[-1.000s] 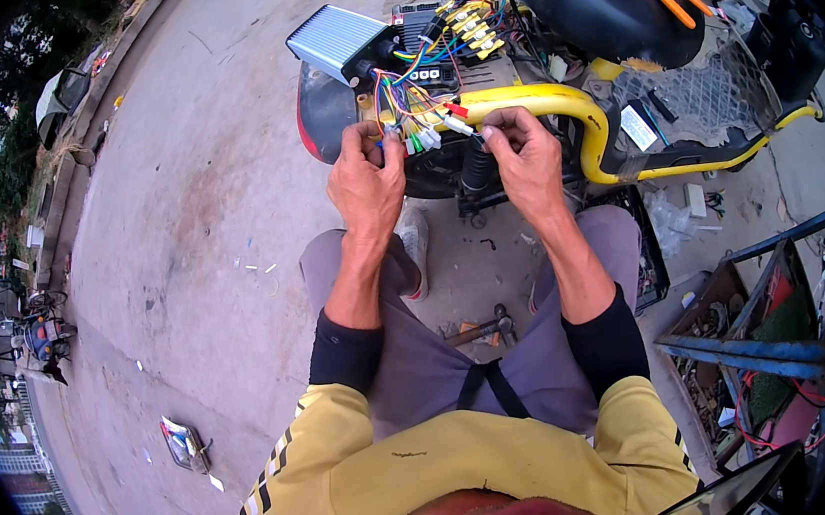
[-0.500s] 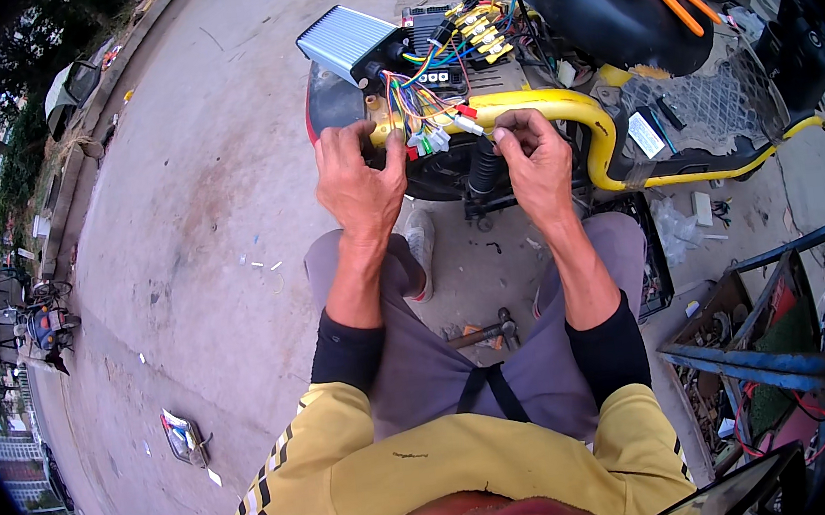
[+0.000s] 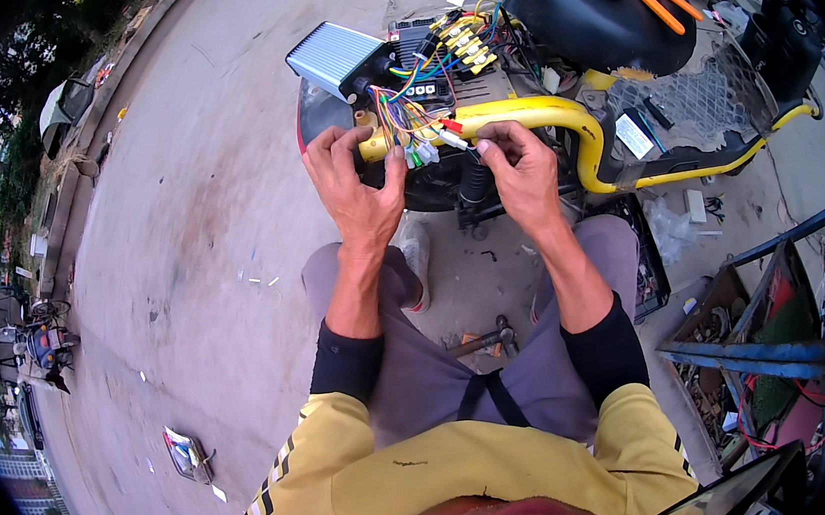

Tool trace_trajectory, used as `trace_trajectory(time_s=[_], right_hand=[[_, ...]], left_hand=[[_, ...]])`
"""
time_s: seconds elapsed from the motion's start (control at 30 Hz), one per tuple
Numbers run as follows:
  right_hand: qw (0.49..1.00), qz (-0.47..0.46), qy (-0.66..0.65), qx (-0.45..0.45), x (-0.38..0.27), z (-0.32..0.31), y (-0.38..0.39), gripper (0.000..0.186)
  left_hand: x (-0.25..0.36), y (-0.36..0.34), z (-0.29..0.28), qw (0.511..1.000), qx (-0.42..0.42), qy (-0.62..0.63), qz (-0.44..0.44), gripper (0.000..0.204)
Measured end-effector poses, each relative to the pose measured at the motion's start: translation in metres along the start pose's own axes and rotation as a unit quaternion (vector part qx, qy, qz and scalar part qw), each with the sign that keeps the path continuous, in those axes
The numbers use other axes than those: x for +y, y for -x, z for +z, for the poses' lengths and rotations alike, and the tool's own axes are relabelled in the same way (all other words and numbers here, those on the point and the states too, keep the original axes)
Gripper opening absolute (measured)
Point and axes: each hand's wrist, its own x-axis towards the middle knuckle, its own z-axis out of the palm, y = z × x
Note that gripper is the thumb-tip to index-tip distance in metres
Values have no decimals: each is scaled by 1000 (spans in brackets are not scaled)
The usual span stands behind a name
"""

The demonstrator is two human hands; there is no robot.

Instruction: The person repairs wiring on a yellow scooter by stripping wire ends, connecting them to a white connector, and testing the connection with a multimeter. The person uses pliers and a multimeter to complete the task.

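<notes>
A yellow frame tube (image 3: 518, 114) of a partly stripped scooter crosses in front of me. My left hand (image 3: 355, 191) is at its left end, fingers bent and thumb apart, beside a bundle of coloured wires (image 3: 400, 116). White and green plug connectors (image 3: 419, 156) dangle from the bundle, close to the left thumb. My right hand (image 3: 522, 171) is closed in a pinch at the tube's lower edge, near a white connector (image 3: 454, 141) with a red one above it. What lies between its fingertips is too small to make out. The wires run from a finned silver controller box (image 3: 336, 56).
Yellow terminal blocks (image 3: 466, 43) sit behind the wires. Orange-handled pliers (image 3: 656, 6) lie on a black seat (image 3: 548, 12) at the far right. A hammer (image 3: 503, 333) rests on the ground between my legs. Blue-edged metal bins (image 3: 744, 353) with parts stand at the right.
The scooter and its parts sit slightly further left and lower in the picture. Both hands stay near the wires, my right still pinched by the white connector.
</notes>
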Motion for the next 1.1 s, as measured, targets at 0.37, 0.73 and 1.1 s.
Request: trace_trajectory(time_s=[0.37,0.73,1.1], right_hand=[[1000,0,9,-9,-4,-1,-1,15],[1000,5,17,-5,-15,-2,0,14],[998,47,-13,-26,-12,-5,-2,16]], left_hand=[[33,-18,36,994,-46,-3,99,16],[34,-12,40,998,-44,39,33,9],[30,-12,40,994,-55,97,11,11]])
